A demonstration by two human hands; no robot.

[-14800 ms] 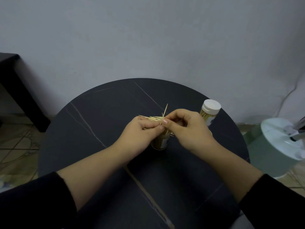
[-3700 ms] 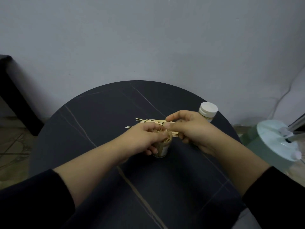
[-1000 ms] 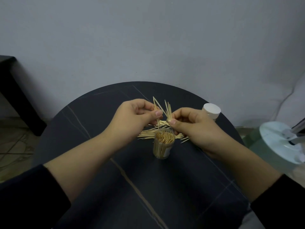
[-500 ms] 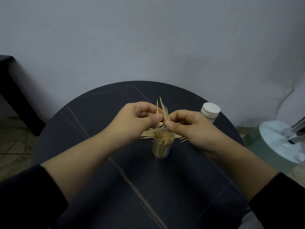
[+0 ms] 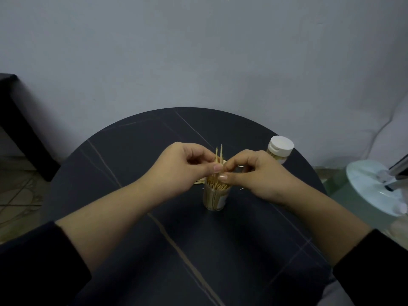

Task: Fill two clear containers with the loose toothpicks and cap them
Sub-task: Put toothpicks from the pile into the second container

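My left hand [image 5: 183, 171] and right hand [image 5: 258, 175] pinch an upright bundle of toothpicks [image 5: 219, 153] above the open container [image 5: 215, 198], nearly full at mid-table [image 5: 132, 151]; the other container [image 5: 279, 151] stands capped, far right. By my reckoning, a few loose picks [image 5: 199, 183] and one cap remain

Pale wooden toothpicks [image 5: 219, 153] fill a clear plastic container [image 5: 216, 199] on a matt, dark, marble-veined table [image 5: 136, 146].
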